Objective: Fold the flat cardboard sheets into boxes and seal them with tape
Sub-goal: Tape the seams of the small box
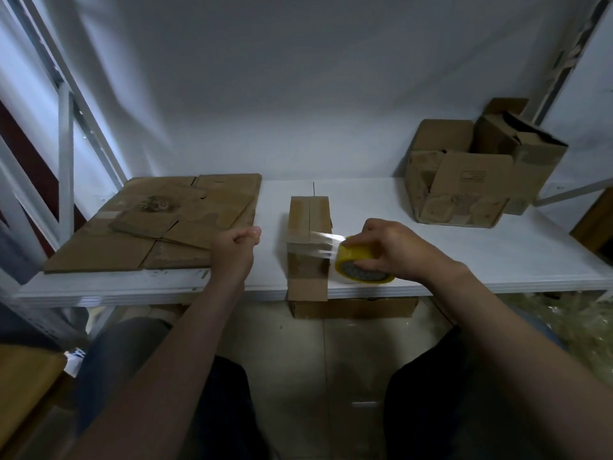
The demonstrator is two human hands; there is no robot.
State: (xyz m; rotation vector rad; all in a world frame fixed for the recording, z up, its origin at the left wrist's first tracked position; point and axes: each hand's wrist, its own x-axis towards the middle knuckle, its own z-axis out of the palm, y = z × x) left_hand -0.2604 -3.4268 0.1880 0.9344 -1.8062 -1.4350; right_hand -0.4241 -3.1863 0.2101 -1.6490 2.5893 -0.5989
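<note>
My right hand (394,247) grips the yellow tape roll (361,270) at the box's 3 o'clock, with a clear strip (323,244) stretched onto the box (308,227). The box stands at the worktop's (464,254) 6 o'clock edge. My left hand (234,250) is curled at its 9 o'clock; I cannot tell if it pinches anything. Flat sheets (159,227) lie at 10 o'clock.

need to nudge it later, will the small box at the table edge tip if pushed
The small box likely tips off: it overhangs the table edge. Probably light, being thin cardboard. The tape stuck to it may tug.
</note>
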